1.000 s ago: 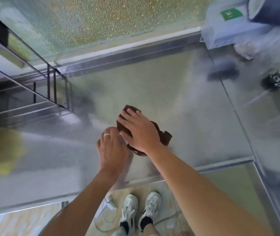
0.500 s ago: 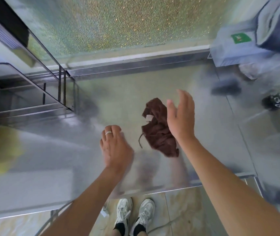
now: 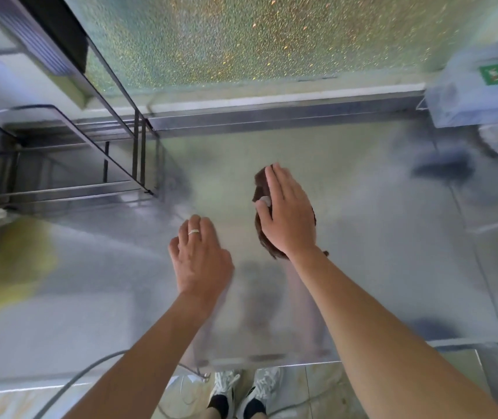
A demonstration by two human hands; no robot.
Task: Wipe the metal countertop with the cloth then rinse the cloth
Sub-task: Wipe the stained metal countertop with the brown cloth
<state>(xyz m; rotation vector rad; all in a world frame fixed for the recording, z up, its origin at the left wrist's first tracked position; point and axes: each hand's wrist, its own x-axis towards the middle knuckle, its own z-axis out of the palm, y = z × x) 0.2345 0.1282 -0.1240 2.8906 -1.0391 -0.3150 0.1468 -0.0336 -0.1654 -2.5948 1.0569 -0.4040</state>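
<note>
1. From my remote seat I see the right hand (image 3: 288, 216) laid flat on the brown cloth (image 3: 262, 234), fingers straight and close together, palm down; it presses the cloth rather than pinching it, as far as I can judge; the cloth shows only along the hand's left edge and below the wrist.

2. The cloth lies on the metal countertop (image 3: 377, 252), about mid-way between the back ledge and the front edge, well apart from the dish rack (image 3: 69, 164) at the left; a small pale tag shows at its edge near the thumb.

3. The left hand (image 3: 200, 258) rests palm down on the bare metal just beside the cloth, not touching it; its fingers are relaxed and slightly spread, holding nothing; a ring (image 3: 193, 232) sits on one finger.

4. I judge the step in hand to be the wiping; the cloth is spread under a flat palm, which suits a sweeping stroke; nothing here suggests the rinse has begun, and I see no tap or basin.

5. The next move, in my view, calls for steady downward pressure while the palm drags the cloth across the unwiped metal, toward the yellowish patch (image 3: 5, 267) at the left or the clutter at the right; that patch is too blurred for me to name.

6. The left hand should brace or lift clear of the cloth's path.
</note>
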